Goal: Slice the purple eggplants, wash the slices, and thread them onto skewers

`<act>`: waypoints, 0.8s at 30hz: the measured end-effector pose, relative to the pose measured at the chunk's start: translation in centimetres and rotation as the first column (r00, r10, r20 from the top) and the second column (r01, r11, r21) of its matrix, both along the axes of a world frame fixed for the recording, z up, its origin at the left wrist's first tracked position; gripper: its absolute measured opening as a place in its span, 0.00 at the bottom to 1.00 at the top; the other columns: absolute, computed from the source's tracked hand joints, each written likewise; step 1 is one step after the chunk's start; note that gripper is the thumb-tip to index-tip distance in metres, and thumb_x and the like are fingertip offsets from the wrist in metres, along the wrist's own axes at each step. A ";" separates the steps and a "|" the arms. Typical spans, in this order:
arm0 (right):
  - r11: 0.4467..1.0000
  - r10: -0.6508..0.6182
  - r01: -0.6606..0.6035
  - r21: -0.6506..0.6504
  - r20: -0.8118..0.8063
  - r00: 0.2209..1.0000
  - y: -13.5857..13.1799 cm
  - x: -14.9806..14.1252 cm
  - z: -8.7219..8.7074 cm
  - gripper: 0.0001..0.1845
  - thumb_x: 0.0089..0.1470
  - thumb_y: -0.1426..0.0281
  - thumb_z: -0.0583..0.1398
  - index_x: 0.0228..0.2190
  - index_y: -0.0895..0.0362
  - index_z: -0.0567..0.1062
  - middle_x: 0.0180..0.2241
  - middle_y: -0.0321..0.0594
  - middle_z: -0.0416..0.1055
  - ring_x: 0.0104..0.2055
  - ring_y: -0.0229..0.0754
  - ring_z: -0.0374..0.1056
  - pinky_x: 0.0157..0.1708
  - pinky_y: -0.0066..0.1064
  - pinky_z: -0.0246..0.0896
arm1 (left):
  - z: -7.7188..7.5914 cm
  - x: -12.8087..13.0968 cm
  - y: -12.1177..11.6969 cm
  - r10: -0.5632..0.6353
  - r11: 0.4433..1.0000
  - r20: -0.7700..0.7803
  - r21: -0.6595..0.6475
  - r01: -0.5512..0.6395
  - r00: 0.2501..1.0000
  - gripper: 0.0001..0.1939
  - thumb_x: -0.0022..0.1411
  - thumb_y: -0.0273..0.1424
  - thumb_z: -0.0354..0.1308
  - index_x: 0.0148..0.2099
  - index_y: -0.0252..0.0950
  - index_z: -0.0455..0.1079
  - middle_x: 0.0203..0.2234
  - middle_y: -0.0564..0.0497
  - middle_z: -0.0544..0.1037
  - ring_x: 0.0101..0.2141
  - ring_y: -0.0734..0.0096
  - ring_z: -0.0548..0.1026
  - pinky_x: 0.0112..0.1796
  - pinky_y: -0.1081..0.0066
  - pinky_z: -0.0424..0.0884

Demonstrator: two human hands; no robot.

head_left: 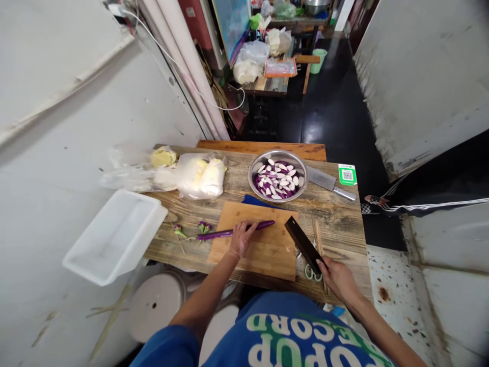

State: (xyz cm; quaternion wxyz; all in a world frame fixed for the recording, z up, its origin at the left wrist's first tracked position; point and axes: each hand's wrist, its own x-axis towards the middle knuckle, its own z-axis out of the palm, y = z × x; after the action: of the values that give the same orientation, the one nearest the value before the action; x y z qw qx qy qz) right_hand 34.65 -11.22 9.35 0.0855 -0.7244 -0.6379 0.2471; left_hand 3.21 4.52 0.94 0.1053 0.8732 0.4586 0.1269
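A long, thin purple eggplant (217, 234) lies across the wooden cutting board (263, 257), its left end reaching past the board's edge. My left hand (241, 239) is closed over its middle, pressing it to the board. In my right hand (338, 278) is a dark-bladed cleaver (303, 244), held by its near end and tilted over the board's right edge, apart from the eggplant. Beyond the board stands a steel bowl (251, 178) of slanted purple-and-white eggplant slices (280, 179). Cut-off eggplant stems (205, 227) lie left of the board.
Right of the bowl lies another cleaver (323, 178), near a green QR-code card (347, 174). Scissors (311, 274) and chopsticks (319, 239) are by my right hand. Plastic-bagged food (202, 176) and a white tub (114, 237) are at left. Another person's leg (439, 178) shows at right.
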 end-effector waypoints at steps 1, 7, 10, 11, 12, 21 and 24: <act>1.000 0.020 -0.020 0.002 0.014 1.000 0.1 -0.2 0.0 0.23 0.60 0.62 0.42 0.28 0.58 0.72 0.24 0.44 0.74 0.26 0.44 0.71 0.26 0.28 0.56 | 0.0 0.0 -0.1 -0.006 1.000 0.003 -0.023 0.006 1.000 0.25 0.61 0.31 0.48 0.61 0.44 0.58 0.44 0.44 0.67 0.45 0.59 0.63 0.45 0.60 0.59; 0.996 0.088 -0.088 -0.005 0.043 0.995 0.9 -1.1 0.1 0.23 0.61 0.64 0.42 0.29 0.59 0.73 0.26 0.45 0.75 0.28 0.42 0.71 0.28 0.27 0.57 | 0.4 0.3 -1.8 -0.016 1.000 -0.025 -0.016 0.016 1.000 0.25 0.60 0.32 0.50 0.60 0.44 0.59 0.51 0.43 0.64 0.50 0.57 0.61 0.47 0.58 0.58; 0.994 0.113 -0.113 -0.012 0.051 0.992 0.9 -1.2 0.1 0.24 0.61 0.64 0.41 0.30 0.60 0.72 0.27 0.45 0.75 0.29 0.43 0.71 0.28 0.28 0.58 | 0.4 1.0 -2.5 -0.012 0.999 -0.001 0.041 0.012 1.000 0.20 0.63 0.34 0.49 0.57 0.43 0.63 0.49 0.44 0.68 0.49 0.60 0.63 0.47 0.60 0.59; 0.992 0.124 -0.123 -0.017 0.060 0.990 0.9 -1.3 0.0 0.23 0.61 0.64 0.41 0.32 0.60 0.72 0.28 0.46 0.75 0.30 0.43 0.72 0.28 0.28 0.58 | 0.3 1.4 -2.6 -0.017 0.998 0.017 0.059 0.016 1.000 0.18 0.63 0.34 0.49 0.55 0.43 0.65 0.47 0.45 0.70 0.48 0.61 0.64 0.46 0.61 0.59; 0.990 0.138 -0.137 -0.022 0.072 0.988 0.8 -1.3 -0.1 0.22 0.61 0.65 0.42 0.34 0.61 0.72 0.30 0.47 0.75 0.31 0.44 0.72 0.29 0.29 0.59 | 0.1 1.9 -2.7 -0.025 0.997 0.035 0.072 0.023 0.999 0.17 0.64 0.34 0.49 0.54 0.43 0.67 0.46 0.45 0.71 0.47 0.63 0.66 0.45 0.62 0.60; 0.971 0.237 -0.225 -0.084 0.196 0.951 -0.2 -0.9 -1.6 0.18 0.62 0.70 0.44 0.47 0.59 0.66 0.27 0.41 0.75 0.25 0.40 0.70 0.24 0.26 0.56 | -2.1 4.4 -4.0 -0.029 0.989 0.216 0.147 -0.003 0.976 0.12 0.63 0.30 0.50 0.47 0.40 0.71 0.39 0.46 0.76 0.43 0.65 0.68 0.43 0.64 0.60; 0.934 0.353 -0.357 -0.018 0.203 0.913 0.2 -0.6 -0.6 0.16 0.59 0.74 0.46 0.46 0.58 0.66 0.28 0.41 0.74 0.28 0.40 0.70 0.28 0.27 0.59 | -2.4 3.9 -4.6 -0.060 0.989 0.229 0.143 0.028 0.972 0.12 0.64 0.28 0.49 0.45 0.41 0.72 0.42 0.46 0.75 0.45 0.65 0.67 0.43 0.63 0.60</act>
State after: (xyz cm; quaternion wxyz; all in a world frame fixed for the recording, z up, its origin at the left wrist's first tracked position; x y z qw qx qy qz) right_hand 34.07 -11.01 8.74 -0.0192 -0.6171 -0.7665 0.1769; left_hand 7.15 -0.03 -1.42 0.1001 0.8675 0.4136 0.2575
